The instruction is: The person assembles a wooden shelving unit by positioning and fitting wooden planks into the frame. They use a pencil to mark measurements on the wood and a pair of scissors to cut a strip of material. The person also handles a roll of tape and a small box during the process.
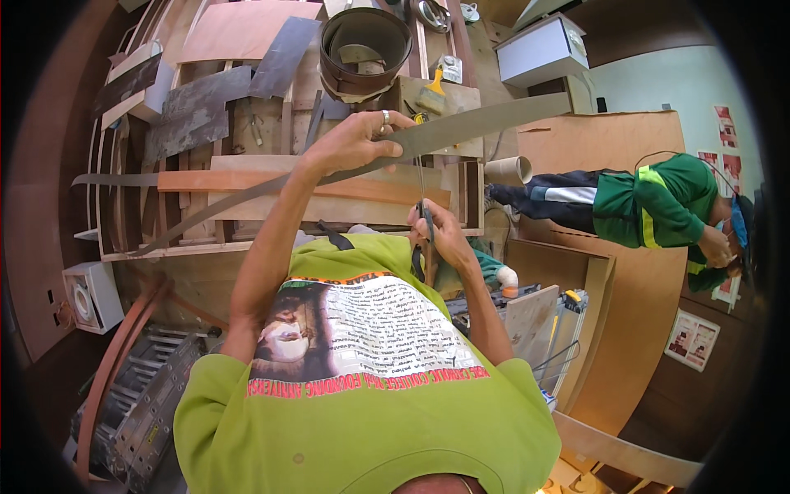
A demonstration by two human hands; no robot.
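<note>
Green shirt point(411, 428) is filling the foreground. Left hand point(354, 144) is pinching a long grey strip point(461, 128) that is slanting above the wooden frame point(480, 202); right hand point(448, 239) is gripping scissors point(425, 221), their blades pointing up toward the strip.

A head-worn fisheye camera peers down past a green shirt point(370, 416) at the nearby left hand point(352, 142) and right hand point(450, 237).

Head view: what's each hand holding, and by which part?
Left hand: the long dark strip, partway along, short of its right end, thumb on its face. Right hand: scissors, by the handles.
</note>
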